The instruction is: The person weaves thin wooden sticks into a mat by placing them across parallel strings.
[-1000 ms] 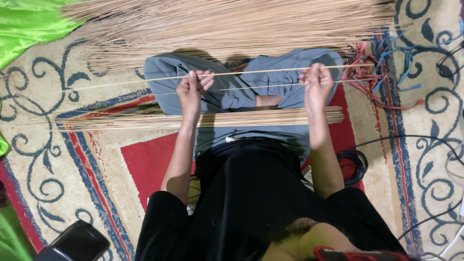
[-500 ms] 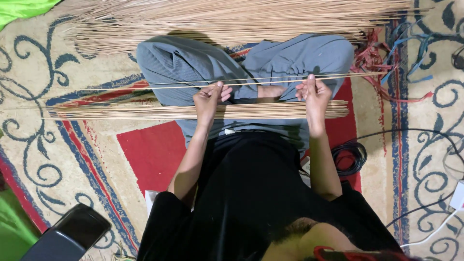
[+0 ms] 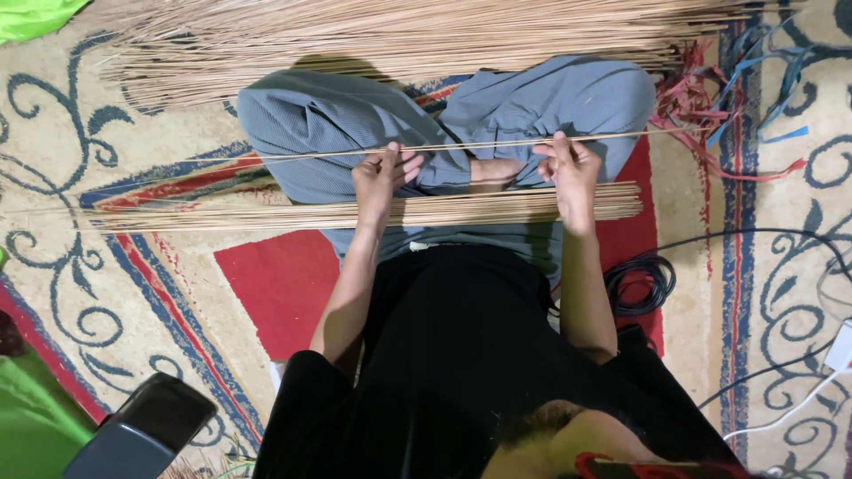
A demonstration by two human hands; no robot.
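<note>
The left hand (image 3: 383,177) and the right hand (image 3: 568,170) each pinch one thin straw-coloured stick (image 3: 470,145), held level across the middle of the frame above the person's crossed legs in grey ribbed trousers (image 3: 337,133). Both hands are closed on it, fingertips curled. Just below the hands, a flat bundle of similar sticks (image 3: 266,215) lies across the lap, extending toward the left edge. A larger loose heap of sticks (image 3: 399,35) spans the top of the frame. The floor is covered by a patterned carpet (image 3: 106,293), cream with blue scrolls and red fields. Coiled black cable (image 3: 641,286) lies at right of centre; red and blue strips (image 3: 710,106) lie at upper right.
</note>
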